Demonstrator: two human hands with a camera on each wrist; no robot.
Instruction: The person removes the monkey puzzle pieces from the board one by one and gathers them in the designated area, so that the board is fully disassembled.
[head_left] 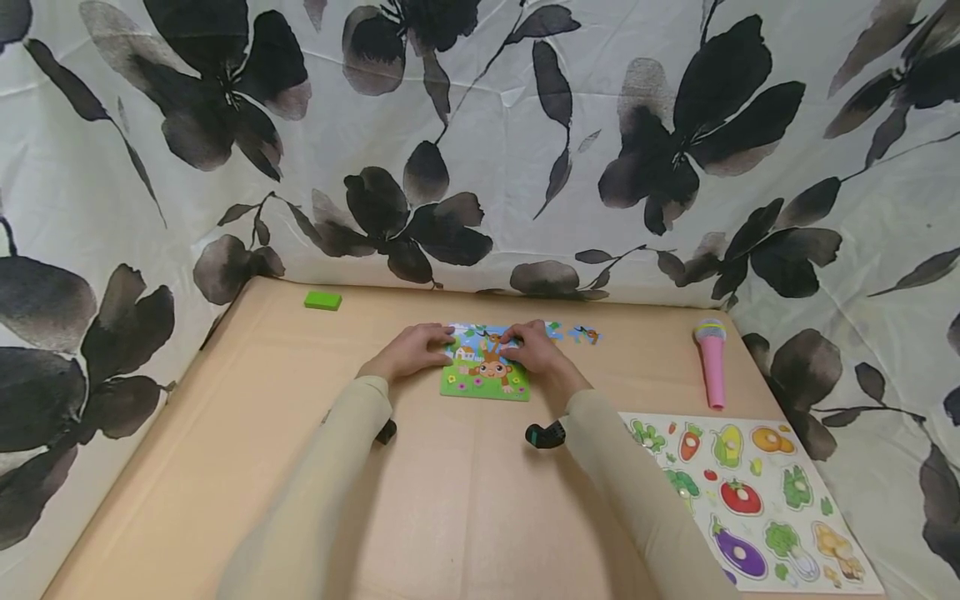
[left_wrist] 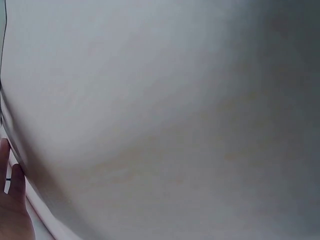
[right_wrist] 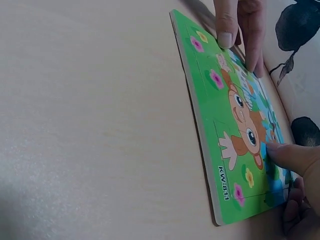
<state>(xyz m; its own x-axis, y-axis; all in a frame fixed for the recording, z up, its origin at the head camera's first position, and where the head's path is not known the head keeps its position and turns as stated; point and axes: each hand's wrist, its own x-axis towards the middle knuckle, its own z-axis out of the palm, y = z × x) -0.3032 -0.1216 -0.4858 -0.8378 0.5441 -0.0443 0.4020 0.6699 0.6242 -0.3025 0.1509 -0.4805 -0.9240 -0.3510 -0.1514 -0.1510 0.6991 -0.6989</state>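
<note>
A jigsaw puzzle [head_left: 487,387] with a cartoon monkey on green and blue lies on the table. My left hand [head_left: 411,350] is at its left side, thumb and fingertips touching that edge. From the right, my right hand [head_left: 538,354] reaches over the upper part; in the right wrist view its thumb [right_wrist: 287,156] rests on the picture beside the monkey's head. Its other fingers are bent and partly hidden, so whether they pinch a piece does not show. Loose puzzle pieces [head_left: 585,334] lie just right of the puzzle, some partly behind the right hand.
A green block [head_left: 322,301] lies at the back left of the table [head_left: 450,517]. On the right are a pink toy microphone [head_left: 713,367] and a white board with vegetable pictures [head_left: 757,533], partly under the right sleeve. A floral cloth [head_left: 525,150] hangs along the back.
</note>
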